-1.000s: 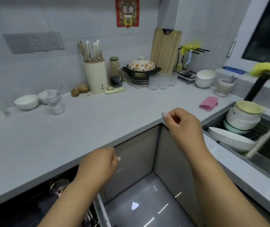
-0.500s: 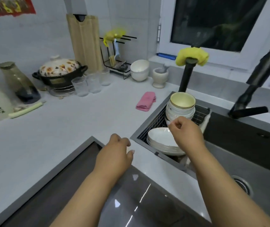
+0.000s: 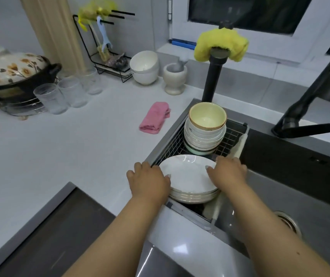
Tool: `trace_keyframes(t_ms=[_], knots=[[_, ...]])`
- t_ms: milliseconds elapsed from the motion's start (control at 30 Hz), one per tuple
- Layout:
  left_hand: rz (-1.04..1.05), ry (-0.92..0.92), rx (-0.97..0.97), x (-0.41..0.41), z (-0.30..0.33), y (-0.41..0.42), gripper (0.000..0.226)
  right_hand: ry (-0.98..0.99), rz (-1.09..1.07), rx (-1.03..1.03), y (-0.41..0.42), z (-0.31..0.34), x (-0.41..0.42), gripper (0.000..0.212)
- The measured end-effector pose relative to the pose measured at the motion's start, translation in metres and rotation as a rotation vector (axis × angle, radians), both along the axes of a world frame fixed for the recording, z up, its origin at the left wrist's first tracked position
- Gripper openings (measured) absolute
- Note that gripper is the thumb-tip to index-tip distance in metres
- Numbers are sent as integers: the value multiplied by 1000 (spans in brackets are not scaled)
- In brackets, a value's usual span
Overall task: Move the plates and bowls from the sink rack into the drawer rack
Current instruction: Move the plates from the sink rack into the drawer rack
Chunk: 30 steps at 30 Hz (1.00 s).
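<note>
A stack of white plates (image 3: 188, 172) lies at the near end of the wire sink rack (image 3: 232, 136). Behind it in the same rack stands a stack of white bowls (image 3: 204, 134) topped by a cream bowl with a brown rim (image 3: 207, 114). My left hand (image 3: 148, 182) grips the left edge of the plate stack, thumb on the top rim. My right hand (image 3: 227, 172) grips the right edge, fingertips over the rim. The drawer rack is out of view.
A pink cloth (image 3: 155, 118) lies on the counter left of the sink. A black post with a yellow cloth (image 3: 216, 76) rises behind the bowls, a black faucet (image 3: 304, 108) hangs at the right. Glasses (image 3: 64, 94), a flowered pot (image 3: 12, 72), white bowls (image 3: 145, 68) and a mortar (image 3: 175, 78) line the back.
The view has swung right from the drawer to the sink. Both hands have moved forward onto the plate stack, one on each side of it.
</note>
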<state>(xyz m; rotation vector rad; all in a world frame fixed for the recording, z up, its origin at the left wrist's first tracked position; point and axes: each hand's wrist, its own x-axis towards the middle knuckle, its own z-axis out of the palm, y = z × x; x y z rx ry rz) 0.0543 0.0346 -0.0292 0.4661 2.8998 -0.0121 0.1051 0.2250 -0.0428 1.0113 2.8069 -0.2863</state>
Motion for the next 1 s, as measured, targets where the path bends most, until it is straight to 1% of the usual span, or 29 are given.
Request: trace_keyframes(t_ms=[67,167,300,367,500,600,800,933,1000], knots=[[16,-44,-39,-4,-8,6,42,-73,32,41,3,-5,-3,41],[64,-137,-75,-10,-17,13,38,-107,61,65,6,-10,-7,32],[141,-190,-28,-16,-18,18,18,-194,60,53,7,-15,-12,32],[180,-228,-8,-17,-17,21,13,-188,48,57,7,-18,-13,34],[247,-277,46,-18,-16,24,18,-142,22,64,5,-18,-12,37],[297,-311,142,-19,-12,23,7,-127,1,36,4,-15,-12,37],[373,-347,253,-14,5,19,11,-84,-39,-20,2,4,-10,39],[369,-337,318,-9,11,17,12,-55,-69,-52,2,17,-3,35],[355,-316,335,-5,11,15,20,-27,-76,-62,1,22,3,37]])
